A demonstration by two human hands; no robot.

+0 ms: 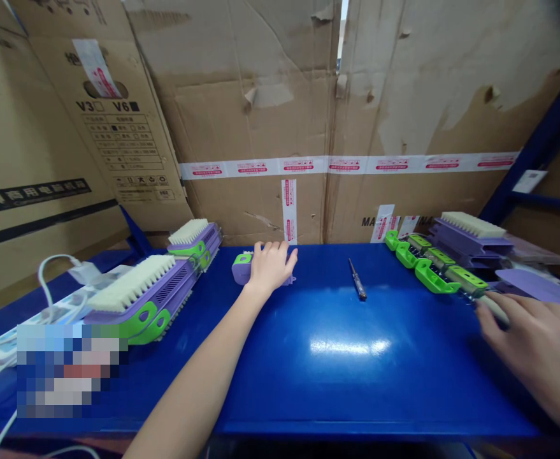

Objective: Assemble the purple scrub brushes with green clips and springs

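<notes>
My left hand (269, 264) is closed over a small purple and green brush unit (241, 270) lying on the blue table; the palm and fingers hide most of it. At the right, my right hand (538, 347) has its thumb and fingers around a pale, rounded piece (497, 311), whose kind I cannot make out. Just beyond that hand lies a row of bright green brackets (435, 278) beside green and clear parts (439, 257). A slim screwdriver (357, 280) rests on the table between my hands.
Finished-looking purple brushes with white bristles (136, 296) stand at the left, near white cables (45, 287). Purple housings with a bristle block (473, 233) are stacked at the right rear. Cardboard (260, 127) walls the back; a blue frame post (532, 137) rises at right.
</notes>
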